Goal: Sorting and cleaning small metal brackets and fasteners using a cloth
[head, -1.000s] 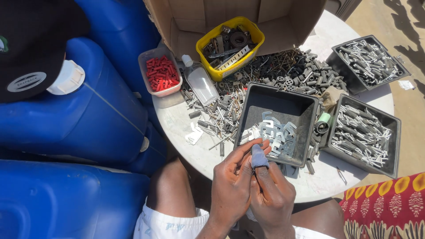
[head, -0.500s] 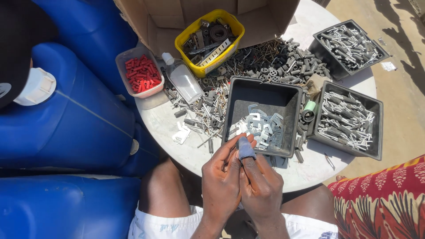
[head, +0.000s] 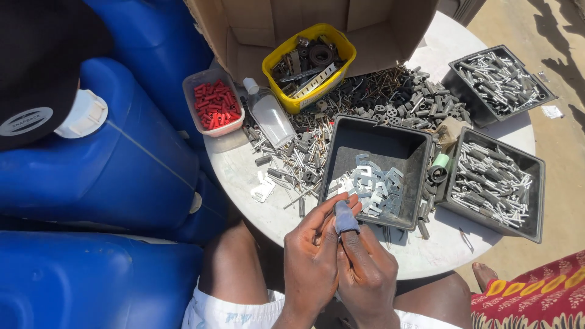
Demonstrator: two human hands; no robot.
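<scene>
A small grey-blue piece [head: 346,217] sits pinched between the fingertips of both hands, held just above the near edge of the round white table [head: 426,256]. The left hand [head: 312,262] curls its fingers around the piece's left side, thumb and forefinger closed on it; the right hand [head: 367,275] presses against it from the right and below, its fingers likewise closed on the piece. The 2 hands touch each other along the knuckles.

Just beyond the grip stands a black square tray [head: 347,143] holding a heap of flat pale metal clips [head: 372,186]. To the right of that sit 2 more black trays [head: 536,183] filled with grey pins, 1 near and 1 farther off [head: 458,68]. Between the trays lies a small green roll [head: 440,162].

Beyond and left of the grip, loose screws and plugs [head: 298,161] are scattered over the table, with a clear plastic bottle [head: 271,117] lying on its side. Farther out stand a yellow tub [head: 341,45] of mixed hardware, a clear tub of red wall plugs [head: 214,102], and an open cardboard box [head: 244,30]. Well to the left are large blue plastic jerrycans [head: 122,158].
</scene>
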